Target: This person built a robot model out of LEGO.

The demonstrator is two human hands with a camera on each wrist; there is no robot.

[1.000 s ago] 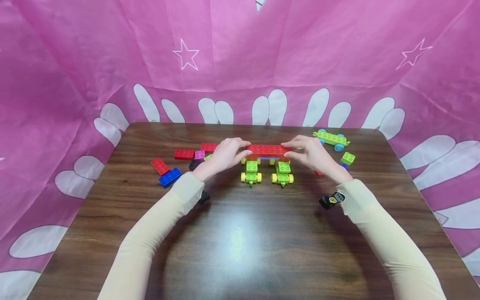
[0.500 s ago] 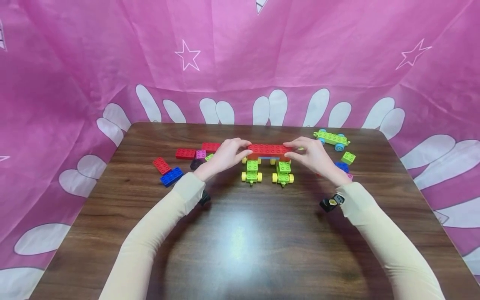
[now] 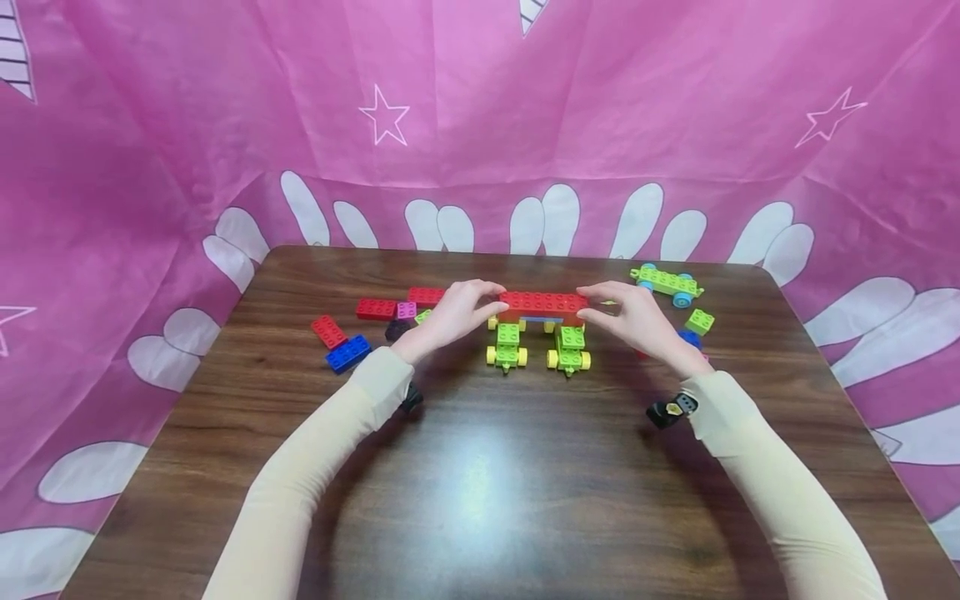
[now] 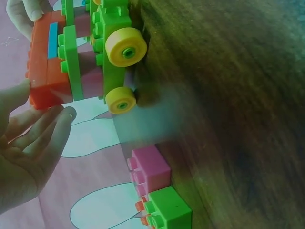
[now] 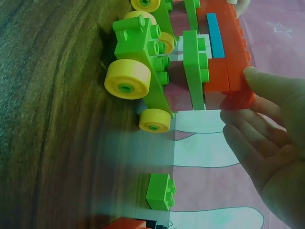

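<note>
A long red brick (image 3: 543, 303) lies across the top of two lime-green wheeled bases, the left base (image 3: 506, 357) and the right base (image 3: 570, 360), both with yellow wheels. My left hand (image 3: 459, 313) pinches the brick's left end between thumb and fingers. At the other end, my right hand (image 3: 633, 321) grips it the same way. From the left wrist view, a pink brick (image 4: 90, 78) and a green brick (image 4: 71, 62) are stacked between base and red top. A blue piece (image 5: 214, 36) shows under the red brick in the right wrist view. All wheels seem to touch the table.
Left of the build lie loose red bricks (image 3: 377, 309), a blue brick (image 3: 348, 353) and a small pink brick (image 3: 406, 310). A green car base with blue wheels (image 3: 667, 282) stands at the back right, near a small green brick (image 3: 701, 321). Pink cloth (image 3: 480, 125) hangs behind the table.
The head view has shifted slightly. Both hands keep their hold on the red brick's ends, and the build stays where it was on the table.
</note>
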